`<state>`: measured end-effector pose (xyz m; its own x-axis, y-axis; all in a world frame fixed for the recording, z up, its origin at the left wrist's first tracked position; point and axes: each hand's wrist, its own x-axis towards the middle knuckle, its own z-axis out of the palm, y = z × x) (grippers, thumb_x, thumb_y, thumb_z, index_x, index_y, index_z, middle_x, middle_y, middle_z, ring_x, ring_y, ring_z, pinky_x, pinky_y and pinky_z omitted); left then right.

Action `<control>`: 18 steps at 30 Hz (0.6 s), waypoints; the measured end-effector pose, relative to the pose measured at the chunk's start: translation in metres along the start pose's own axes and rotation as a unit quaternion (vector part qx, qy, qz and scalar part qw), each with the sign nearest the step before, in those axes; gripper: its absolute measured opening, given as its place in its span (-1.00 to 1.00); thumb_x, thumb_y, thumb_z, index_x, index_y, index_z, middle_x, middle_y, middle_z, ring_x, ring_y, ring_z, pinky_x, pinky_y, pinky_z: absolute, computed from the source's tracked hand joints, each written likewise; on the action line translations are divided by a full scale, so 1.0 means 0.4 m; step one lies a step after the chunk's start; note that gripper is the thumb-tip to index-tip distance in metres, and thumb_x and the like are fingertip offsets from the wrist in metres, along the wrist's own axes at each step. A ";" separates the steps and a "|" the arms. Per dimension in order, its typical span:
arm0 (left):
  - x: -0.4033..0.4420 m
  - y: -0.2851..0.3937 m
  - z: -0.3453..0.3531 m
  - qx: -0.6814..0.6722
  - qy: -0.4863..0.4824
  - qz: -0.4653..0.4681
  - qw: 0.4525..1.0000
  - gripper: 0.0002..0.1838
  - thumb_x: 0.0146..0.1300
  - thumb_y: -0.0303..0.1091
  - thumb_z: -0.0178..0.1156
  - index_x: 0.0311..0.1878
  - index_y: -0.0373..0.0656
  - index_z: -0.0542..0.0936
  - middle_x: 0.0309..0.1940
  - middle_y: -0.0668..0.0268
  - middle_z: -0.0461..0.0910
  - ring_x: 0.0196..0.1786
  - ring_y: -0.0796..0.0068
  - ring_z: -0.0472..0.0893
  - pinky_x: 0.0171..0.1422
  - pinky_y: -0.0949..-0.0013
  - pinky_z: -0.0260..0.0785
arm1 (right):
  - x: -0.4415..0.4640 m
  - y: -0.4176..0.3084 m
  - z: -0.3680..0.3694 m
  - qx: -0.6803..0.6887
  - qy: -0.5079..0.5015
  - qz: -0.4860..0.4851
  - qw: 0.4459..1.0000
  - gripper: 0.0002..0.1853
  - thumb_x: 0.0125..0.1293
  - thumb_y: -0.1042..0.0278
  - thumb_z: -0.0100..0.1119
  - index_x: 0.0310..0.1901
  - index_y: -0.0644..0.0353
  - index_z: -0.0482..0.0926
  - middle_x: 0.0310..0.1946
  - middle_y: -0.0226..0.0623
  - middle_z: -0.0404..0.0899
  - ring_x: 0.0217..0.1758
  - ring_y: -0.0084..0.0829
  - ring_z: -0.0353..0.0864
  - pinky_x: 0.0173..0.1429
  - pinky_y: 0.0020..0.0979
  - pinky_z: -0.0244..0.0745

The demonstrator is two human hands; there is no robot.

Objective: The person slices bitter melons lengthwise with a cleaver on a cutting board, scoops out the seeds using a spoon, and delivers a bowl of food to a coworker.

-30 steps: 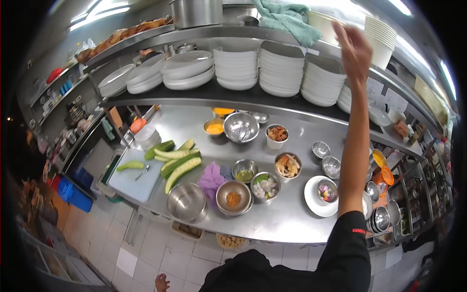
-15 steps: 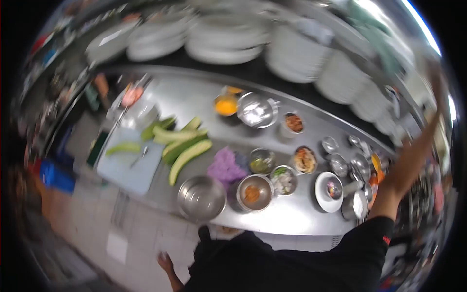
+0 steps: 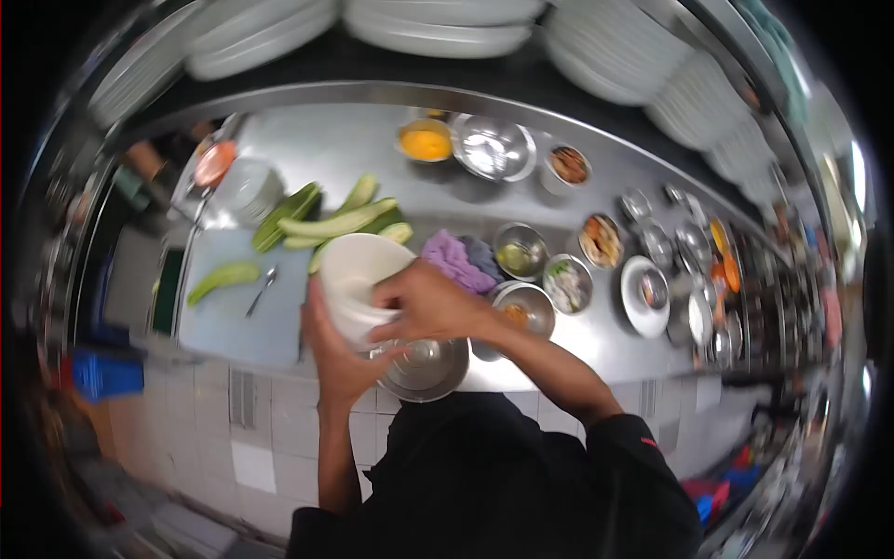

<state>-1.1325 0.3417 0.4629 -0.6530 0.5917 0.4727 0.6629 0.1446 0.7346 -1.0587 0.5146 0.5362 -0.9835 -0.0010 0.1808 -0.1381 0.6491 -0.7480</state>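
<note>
Both hands are on a deep white bowl (image 3: 354, 265), tilted above the front of the steel counter. My left hand (image 3: 340, 354) wraps its lower left side, thumb and fingers spread around it. My right hand (image 3: 433, 303) grips the right rim, with fingers curled over the edge. Just under the hands is a wide steel bowl (image 3: 433, 373), partly covered by them. Behind the white bowl lie several long green vegetable halves (image 3: 321, 226) with pale cut faces. To the right is a crumpled purple cloth (image 3: 454, 261).
A pale cutting board (image 3: 209, 326) at left carries a spoon (image 3: 263, 291) and a green vegetable piece (image 3: 223, 278). Orange food fills a steel container (image 3: 426, 144) at the back. A white plate (image 3: 643, 312) stands at right. White plate stacks (image 3: 438, 37) line the shelf above.
My right hand has come down from the raised shelf area at right, and my left hand has risen from below the counter. Both now hold the white bowl. The view has shifted.
</note>
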 end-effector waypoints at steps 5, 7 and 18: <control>0.027 -0.051 0.053 -0.092 -0.004 -0.059 0.994 0.28 -0.32 -0.19 0.63 0.45 -0.27 0.02 0.36 -0.05 0.18 0.40 0.01 0.22 0.45 0.10 0.09 | 0.003 0.021 0.037 -0.050 0.195 0.020 0.979 -0.56 -0.18 0.17 0.57 -0.55 0.27 0.45 -0.66 -0.19 0.42 -0.59 -0.28 0.43 -0.42 -0.24 0.29; 0.046 -0.077 0.080 -0.083 -0.015 -0.056 0.995 0.22 -0.31 -0.25 0.61 0.44 -0.25 0.06 0.35 -0.04 0.20 0.40 0.03 0.23 0.44 0.11 0.10 | -0.052 0.005 -0.024 -0.059 0.277 0.033 0.958 -0.58 -0.13 0.14 0.56 -0.52 0.27 0.50 -0.64 -0.20 0.47 -0.58 -0.36 0.48 -0.43 -0.29 0.33; 0.060 -0.263 0.225 -0.118 -0.033 -0.082 0.989 -0.07 -0.23 -0.19 0.62 0.18 -0.19 0.27 0.14 0.04 0.33 0.22 0.05 0.34 0.32 0.09 0.18 | -0.733 -0.052 -0.179 -0.104 0.551 0.398 0.726 -0.65 0.23 0.16 0.36 -0.21 0.34 0.63 -0.44 -0.36 0.64 -0.45 -0.62 0.58 -0.39 -0.56 0.45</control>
<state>-1.1849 0.4120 0.3530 -0.7141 0.6268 0.3117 0.4415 0.0576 0.8954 -0.7589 0.5561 0.5444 -0.0364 0.9722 0.2315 0.5562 0.2121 -0.8035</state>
